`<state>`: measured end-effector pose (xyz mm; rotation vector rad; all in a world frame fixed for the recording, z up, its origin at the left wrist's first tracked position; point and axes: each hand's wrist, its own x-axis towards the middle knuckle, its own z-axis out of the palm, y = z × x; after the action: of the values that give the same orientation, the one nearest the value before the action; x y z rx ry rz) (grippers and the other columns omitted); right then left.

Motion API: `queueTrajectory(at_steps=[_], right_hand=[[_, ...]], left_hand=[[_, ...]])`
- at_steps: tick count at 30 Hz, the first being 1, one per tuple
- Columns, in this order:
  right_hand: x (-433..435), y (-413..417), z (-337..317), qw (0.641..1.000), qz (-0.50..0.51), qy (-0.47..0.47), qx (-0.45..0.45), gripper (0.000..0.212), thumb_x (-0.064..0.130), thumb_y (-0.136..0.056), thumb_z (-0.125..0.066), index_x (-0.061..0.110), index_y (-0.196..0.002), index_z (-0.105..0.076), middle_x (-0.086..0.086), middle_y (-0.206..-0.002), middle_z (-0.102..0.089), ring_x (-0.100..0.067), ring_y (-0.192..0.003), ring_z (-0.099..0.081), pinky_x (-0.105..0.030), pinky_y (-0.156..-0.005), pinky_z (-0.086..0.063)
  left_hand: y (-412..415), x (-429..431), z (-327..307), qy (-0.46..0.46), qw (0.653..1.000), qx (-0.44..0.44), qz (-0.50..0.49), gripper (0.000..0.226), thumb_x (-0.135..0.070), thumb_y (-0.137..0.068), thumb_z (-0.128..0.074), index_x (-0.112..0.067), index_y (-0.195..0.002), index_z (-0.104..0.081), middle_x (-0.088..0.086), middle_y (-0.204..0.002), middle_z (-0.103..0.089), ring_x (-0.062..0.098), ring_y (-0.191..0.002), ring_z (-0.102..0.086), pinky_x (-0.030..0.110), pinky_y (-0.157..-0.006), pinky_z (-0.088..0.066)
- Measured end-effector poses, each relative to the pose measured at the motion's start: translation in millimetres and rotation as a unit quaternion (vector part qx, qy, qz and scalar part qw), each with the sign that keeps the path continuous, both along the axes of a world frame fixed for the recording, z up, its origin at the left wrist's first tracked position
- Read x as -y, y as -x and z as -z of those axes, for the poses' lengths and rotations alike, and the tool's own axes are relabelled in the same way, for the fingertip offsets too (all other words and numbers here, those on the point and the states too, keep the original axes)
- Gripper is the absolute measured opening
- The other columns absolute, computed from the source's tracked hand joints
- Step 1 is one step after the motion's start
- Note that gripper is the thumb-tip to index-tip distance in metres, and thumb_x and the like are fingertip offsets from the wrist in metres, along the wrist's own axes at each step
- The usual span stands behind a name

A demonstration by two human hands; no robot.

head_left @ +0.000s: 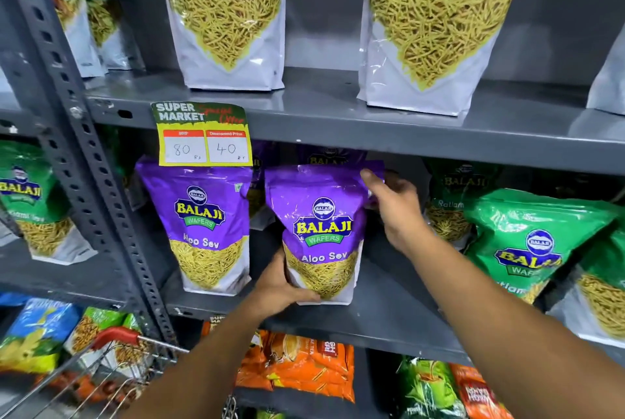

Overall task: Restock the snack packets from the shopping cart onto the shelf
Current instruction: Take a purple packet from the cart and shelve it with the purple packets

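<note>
A purple Aloo Sev packet stands upright on the middle grey shelf. My left hand grips its lower left corner. My right hand holds its upper right edge, thumb on the front. More purple packets stand behind it, mostly hidden. Another purple Aloo Sev packet stands just to the left. The shopping cart, wire with a red handle, is at the lower left.
Green Ratlami Sev packets lean on the same shelf to the right. Two large Aloo Sev packets stand on the shelf above. A yellow price tag hangs from that shelf's edge. Orange and green packets fill the shelf below. A perforated upright stands at the left.
</note>
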<state>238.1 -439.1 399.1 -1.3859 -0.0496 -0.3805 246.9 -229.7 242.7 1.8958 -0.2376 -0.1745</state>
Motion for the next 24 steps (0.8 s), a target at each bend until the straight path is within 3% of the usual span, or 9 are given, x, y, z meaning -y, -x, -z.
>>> queueTrajectory(at_steps=[4,7,10,13,15,17,19,21,24], right_hand=[[0,-11,-18,0.999,0.027,0.033,0.014,0.017,0.009,-0.082,-0.071,0.022,-0.070,-0.071,0.014,-0.061,-0.071,-0.007,-0.058,-0.061,-0.032,-0.067,-0.050],[2,-6,0,0.992,0.092,0.018,0.083,0.022,0.012,-0.082,-0.070,0.024,-0.064,-0.072,0.011,-0.058,-0.068,-0.007,-0.056,-0.054,-0.028,-0.057,-0.047],[0,-4,13,0.985,0.127,-0.024,0.110,0.019,0.012,-0.084,-0.068,0.017,-0.066,-0.067,0.013,-0.058,-0.067,-0.002,-0.056,-0.053,-0.021,-0.054,-0.047],[-1,-1,12,0.986,0.114,-0.011,0.119,0.013,0.007,-0.087,-0.065,0.017,-0.079,-0.063,0.018,-0.064,-0.071,0.005,-0.059,-0.058,-0.014,-0.059,-0.048],[0,5,25,0.996,0.027,0.013,0.085,0.013,0.009,-0.086,-0.066,0.018,-0.094,-0.061,0.018,-0.079,-0.075,0.003,-0.074,-0.065,-0.014,-0.069,-0.051],[8,12,56,0.994,-0.087,0.068,0.008,0.043,0.029,-0.073,-0.080,0.021,-0.109,-0.058,0.014,-0.098,-0.075,-0.003,-0.093,-0.068,-0.020,-0.079,-0.053],[15,21,92,0.970,-0.167,0.159,-0.081,0.078,0.049,-0.051,-0.088,0.027,-0.117,-0.054,0.010,-0.113,-0.071,-0.008,-0.107,-0.066,-0.029,-0.089,-0.053],[17,28,124,0.947,-0.193,0.224,-0.125,0.087,0.051,-0.043,-0.091,0.033,-0.118,-0.051,0.007,-0.118,-0.069,-0.011,-0.112,-0.063,-0.039,-0.096,-0.051],[17,31,149,0.951,-0.151,0.227,-0.148,0.091,0.051,-0.039,-0.091,0.037,-0.119,-0.050,0.007,-0.121,-0.067,-0.013,-0.115,-0.061,-0.048,-0.099,-0.050]], left_hand=[[6,0,-7,-0.017,1.000,0.004,-0.020,0.088,-0.042,-0.038,-0.093,-0.034,-0.115,-0.051,-0.012,-0.111,-0.069,0.006,-0.104,-0.063,0.038,-0.096,-0.051],[9,-1,-8,-0.033,0.999,0.000,-0.023,0.085,-0.047,-0.038,-0.092,-0.038,-0.113,-0.052,-0.014,-0.111,-0.069,0.005,-0.103,-0.063,0.039,-0.095,-0.051],[8,-2,-8,-0.036,0.999,-0.013,-0.019,0.074,-0.042,-0.039,-0.092,-0.045,-0.103,-0.053,-0.015,-0.108,-0.069,0.004,-0.102,-0.064,0.038,-0.096,-0.052],[6,-4,-12,-0.043,0.999,-0.028,-0.012,0.070,-0.040,-0.039,-0.092,-0.046,-0.097,-0.053,-0.013,-0.107,-0.069,0.007,-0.102,-0.063,0.037,-0.095,-0.051],[4,-4,-14,-0.042,0.998,-0.036,-0.005,0.068,-0.035,-0.041,-0.092,-0.043,-0.096,-0.053,-0.013,-0.107,-0.068,0.008,-0.103,-0.062,0.036,-0.094,-0.051],[3,-5,-14,-0.037,0.999,-0.040,0.002,0.069,-0.030,-0.043,-0.092,-0.040,-0.099,-0.052,-0.011,-0.108,-0.068,0.009,-0.104,-0.062,0.034,-0.093,-0.051],[3,-4,-15,-0.032,0.998,-0.044,0.014,0.074,-0.022,-0.049,-0.092,-0.035,-0.109,-0.051,-0.009,-0.110,-0.068,0.011,-0.106,-0.062,0.028,-0.088,-0.050],[3,-4,-14,-0.029,0.998,-0.046,0.020,0.080,-0.018,-0.053,-0.091,-0.029,-0.119,-0.049,-0.006,-0.113,-0.067,0.011,-0.108,-0.062,0.024,-0.085,-0.050],[3,-4,-12,-0.038,0.998,-0.054,0.017,0.086,-0.027,-0.047,-0.092,-0.032,-0.120,-0.047,-0.007,-0.114,-0.067,0.011,-0.108,-0.061,0.032,-0.091,-0.051]])
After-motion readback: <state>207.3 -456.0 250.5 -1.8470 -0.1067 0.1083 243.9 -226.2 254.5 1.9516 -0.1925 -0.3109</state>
